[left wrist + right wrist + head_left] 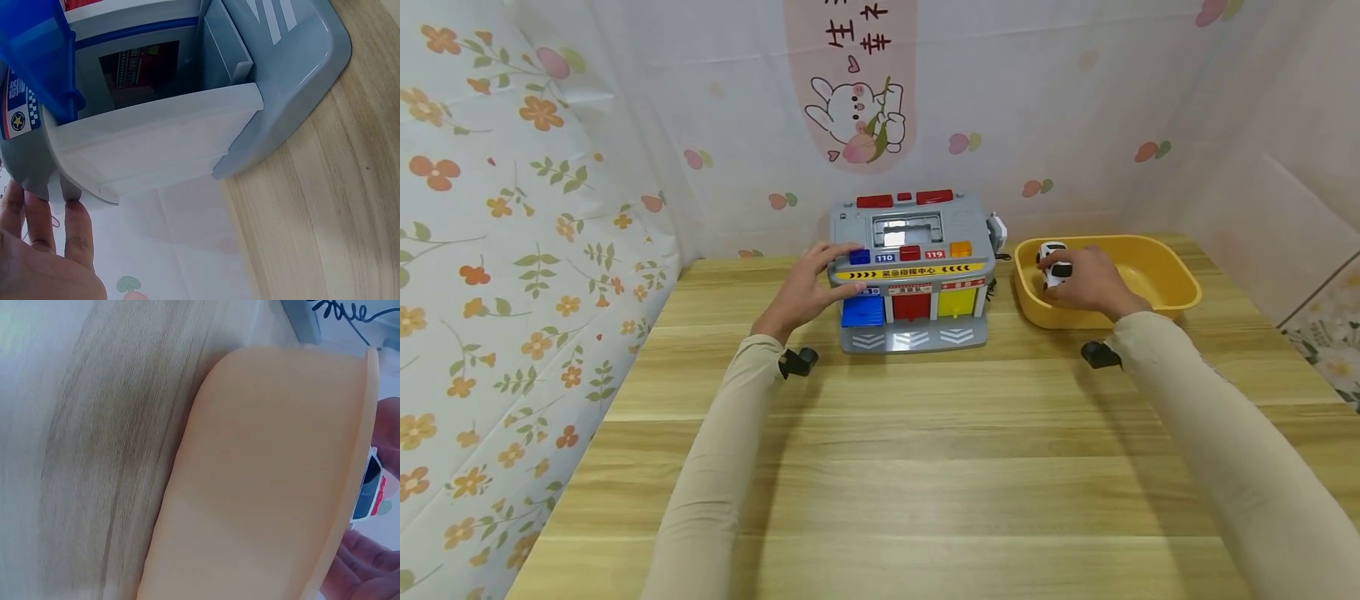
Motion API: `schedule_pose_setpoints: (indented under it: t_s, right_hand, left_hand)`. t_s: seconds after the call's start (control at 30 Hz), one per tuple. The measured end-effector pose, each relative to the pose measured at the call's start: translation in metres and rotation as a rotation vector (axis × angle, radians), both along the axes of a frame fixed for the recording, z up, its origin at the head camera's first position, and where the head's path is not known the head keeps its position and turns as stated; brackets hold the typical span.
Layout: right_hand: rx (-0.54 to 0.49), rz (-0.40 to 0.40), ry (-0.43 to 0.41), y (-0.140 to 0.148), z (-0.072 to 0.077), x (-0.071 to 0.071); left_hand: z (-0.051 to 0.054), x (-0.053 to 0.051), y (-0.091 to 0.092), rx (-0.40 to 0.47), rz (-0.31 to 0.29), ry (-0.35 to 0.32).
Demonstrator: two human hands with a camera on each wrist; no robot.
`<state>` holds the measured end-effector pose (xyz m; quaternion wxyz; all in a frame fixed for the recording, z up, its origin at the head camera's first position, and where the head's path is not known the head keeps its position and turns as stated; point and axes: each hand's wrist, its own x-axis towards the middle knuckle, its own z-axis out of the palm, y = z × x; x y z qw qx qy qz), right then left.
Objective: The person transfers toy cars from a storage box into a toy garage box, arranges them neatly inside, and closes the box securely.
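A grey toy emergency station [911, 267] stands on the table with its blue door [862, 312] raised at the left bay; the red door [912, 307] and yellow door [957, 302] are down. My left hand [801, 292] lies at its left end, index finger by the blue light [860, 257], thumb across the front. In the left wrist view, straight fingers [79, 234] touch the station's side, and the bay behind the blue door [39, 56] shows inside. My right hand [1093, 279] pinches a white toy car [1056, 265] at the yellow tub's left end. The tub's rim partly hides the car [370, 489] in the right wrist view.
The yellow tub [1172, 287] stands right of the station. Between them are a white piece [997, 232] on the station's side and a dark coiled cord [337, 310]. A printed cloth [715, 125] hangs behind the wooden table [925, 467].
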<state>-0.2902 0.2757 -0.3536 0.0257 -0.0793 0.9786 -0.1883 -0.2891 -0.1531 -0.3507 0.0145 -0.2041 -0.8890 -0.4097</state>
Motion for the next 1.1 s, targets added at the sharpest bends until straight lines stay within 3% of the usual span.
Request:
schedule_pose_setpoints:
  t_s: [0.33, 0.6, 1.1]
  right_hand:
    - [-0.081, -0.017, 0.009, 0.003, 0.000, 0.006]
    - [-0.108, -0.008, 0.088, 0.000, 0.003, 0.012]
    - [-0.160, 0.014, 0.055, -0.011, 0.008, 0.036]
  left_hand:
    - [-0.001, 0.000, -0.001, 0.002, 0.001, -0.005]
    - [-0.001, 0.001, -0.001, -0.006, 0.005, 0.001]
    - [-0.002, 0.000, 0.000, -0.008, 0.010, 0.002]
